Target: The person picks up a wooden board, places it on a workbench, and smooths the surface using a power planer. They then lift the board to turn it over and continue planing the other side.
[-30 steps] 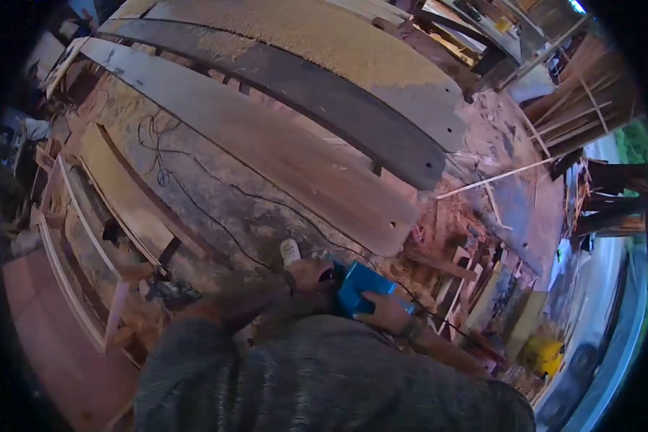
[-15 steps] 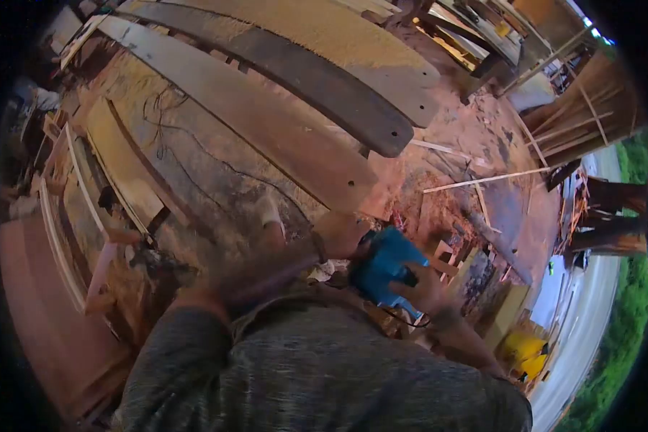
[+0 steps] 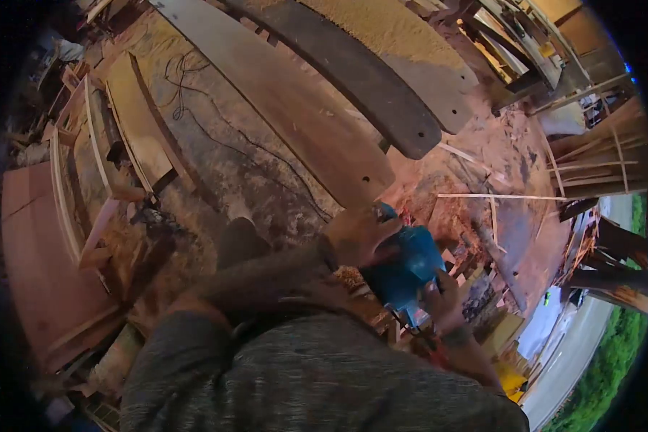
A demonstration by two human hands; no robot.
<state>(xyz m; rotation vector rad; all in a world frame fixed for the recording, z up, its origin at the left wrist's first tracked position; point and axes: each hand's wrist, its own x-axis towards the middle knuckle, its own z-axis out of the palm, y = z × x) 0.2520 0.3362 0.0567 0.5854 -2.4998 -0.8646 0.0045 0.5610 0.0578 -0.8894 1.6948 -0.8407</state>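
A blue electric power planer [image 3: 405, 268] is held in front of my body, close to the near end of a long brown board [image 3: 317, 129]. My left hand [image 3: 358, 236] is closed around the planer's front part, right beside the board's end with its small drilled hole. On the rear handle, my right hand [image 3: 443, 301] is wrapped with its fingers against the blue housing. The planer's underside is hidden. To the right of the board lie a darker plank [image 3: 360, 83] and another plank [image 3: 410, 43] covered in yellowish sawdust.
A black cord [image 3: 227, 144] snakes over the dusty ground at left. Farther left stand a wooden frame [image 3: 97, 144] and a wide reddish panel [image 3: 47, 245]. Thin strips [image 3: 500, 196] and wood offcuts [image 3: 475, 277] litter the ground at right, near a yellow object [image 3: 510, 380].
The view has shifted, so the boards sit farther right. My hands and the planer have moved slightly right, and the planer has turned a little. Both hands keep their hold.
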